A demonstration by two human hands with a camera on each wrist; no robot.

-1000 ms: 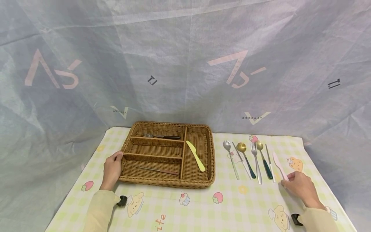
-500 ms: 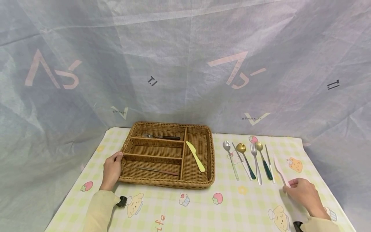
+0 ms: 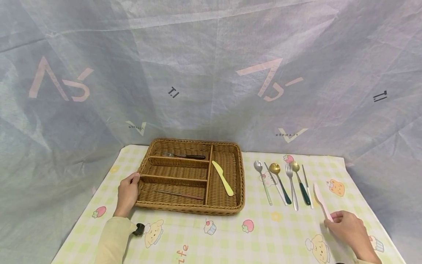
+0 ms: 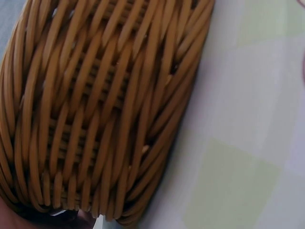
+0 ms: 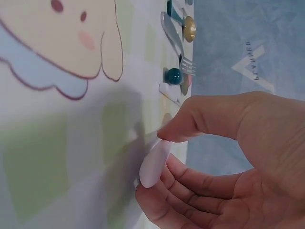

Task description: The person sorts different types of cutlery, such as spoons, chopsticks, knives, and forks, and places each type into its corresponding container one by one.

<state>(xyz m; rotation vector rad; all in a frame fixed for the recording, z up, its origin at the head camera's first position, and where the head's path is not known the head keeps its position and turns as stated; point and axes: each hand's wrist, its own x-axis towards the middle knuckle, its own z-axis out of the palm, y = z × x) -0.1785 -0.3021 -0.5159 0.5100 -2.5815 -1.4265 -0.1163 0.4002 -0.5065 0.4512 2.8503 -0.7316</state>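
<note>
My left hand (image 3: 128,192) grips the left rim of a brown wicker cutlery tray (image 3: 188,209); the left wrist view is mostly filled by the tray's woven side (image 4: 95,109). At the right of the table, my right hand (image 3: 347,228) pinches the handle end of a pale pink knife (image 3: 321,201) between thumb and fingers, its blade pointing away from me. Up close in the right wrist view, the knife's rounded handle end (image 5: 155,164) sits between the thumb and fingers. A yellow knife (image 3: 223,178) lies in the tray's right compartment.
Between tray and right hand lie several utensils in a row, among them a silver fork (image 3: 291,185), a gold spoon with a green handle (image 3: 280,182) and a silver spoon (image 3: 262,181). A dark-handled fork (image 3: 184,156) occupies the tray's back compartment. Behind hangs a grey curtain (image 3: 211,73).
Holding the pink knife, my right hand has drawn it toward me and slightly to the right, away from the utensil row. The left hand and the tray have stayed put.
</note>
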